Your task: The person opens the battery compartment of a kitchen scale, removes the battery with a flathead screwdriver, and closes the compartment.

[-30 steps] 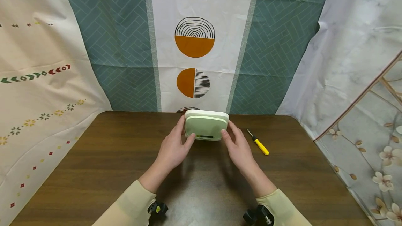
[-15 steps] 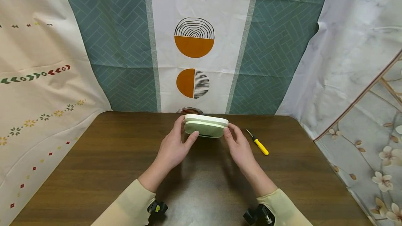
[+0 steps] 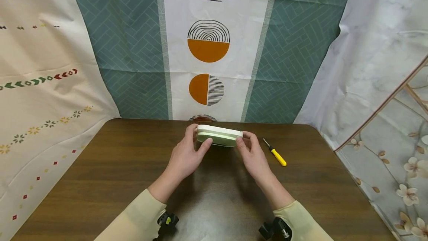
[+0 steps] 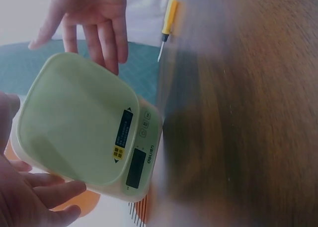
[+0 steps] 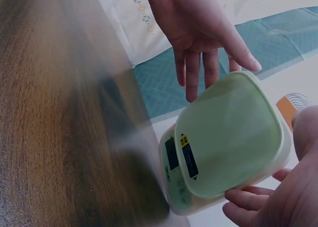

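Observation:
A light-green kitchen scale (image 3: 219, 137) with a white rim is held off the table by both hands, steeply tilted. My left hand (image 3: 185, 157) grips its left end, the thumb lying over the green face. On the right end my right hand (image 3: 255, 161) holds the scale between thumb and fingers. In the left wrist view, the green plate (image 4: 74, 117), a dark display (image 4: 135, 167), small buttons and a black-and-yellow label (image 4: 123, 132) show. The right wrist view shows the same plate (image 5: 228, 132) from the other side, with fingers curled at its edge.
A yellow-handled screwdriver (image 3: 278, 157) lies on the brown wooden table (image 3: 110, 166), right of the right hand. Patterned cloths hang behind the table (image 3: 133, 47) and along both sides.
Both hands have turned the scale, so its green face looks narrower from the head and its white rim comes up more. The hands stay at its ends. The screwdriver has not moved.

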`<state>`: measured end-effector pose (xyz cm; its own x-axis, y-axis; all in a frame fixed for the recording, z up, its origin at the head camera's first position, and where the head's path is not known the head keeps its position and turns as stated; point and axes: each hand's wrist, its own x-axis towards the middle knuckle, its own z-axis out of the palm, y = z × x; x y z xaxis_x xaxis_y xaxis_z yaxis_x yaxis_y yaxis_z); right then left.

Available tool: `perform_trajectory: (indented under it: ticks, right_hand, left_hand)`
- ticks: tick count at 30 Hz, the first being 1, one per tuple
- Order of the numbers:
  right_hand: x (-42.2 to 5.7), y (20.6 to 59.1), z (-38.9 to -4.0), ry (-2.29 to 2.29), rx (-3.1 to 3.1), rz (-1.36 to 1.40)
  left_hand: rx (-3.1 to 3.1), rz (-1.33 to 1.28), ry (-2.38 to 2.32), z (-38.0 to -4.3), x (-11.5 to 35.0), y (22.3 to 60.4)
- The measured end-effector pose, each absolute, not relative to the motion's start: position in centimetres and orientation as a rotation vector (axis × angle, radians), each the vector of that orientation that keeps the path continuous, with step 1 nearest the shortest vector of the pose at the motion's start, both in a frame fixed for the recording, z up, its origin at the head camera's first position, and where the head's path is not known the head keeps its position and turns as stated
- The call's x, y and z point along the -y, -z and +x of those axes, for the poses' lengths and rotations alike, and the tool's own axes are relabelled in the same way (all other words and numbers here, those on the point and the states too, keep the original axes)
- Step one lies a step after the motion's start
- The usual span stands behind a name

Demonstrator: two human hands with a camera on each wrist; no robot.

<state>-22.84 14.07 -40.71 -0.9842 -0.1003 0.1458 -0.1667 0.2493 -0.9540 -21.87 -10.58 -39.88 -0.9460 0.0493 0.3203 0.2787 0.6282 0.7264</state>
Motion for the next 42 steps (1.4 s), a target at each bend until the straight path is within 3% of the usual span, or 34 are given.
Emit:
perform_trajectory:
  ticks: [25,42]
  right_hand:
    - [-14.2,41.8,-23.7,-1.731,2.554,0.132]
    - [-13.8,42.4,-23.9,-1.696,2.572,0.192]
  left_hand:
    - [2.670,-0.250,1.150,-22.2,10.8,40.7]
    - [2.693,-0.179,1.119,-22.5,11.2,41.1]
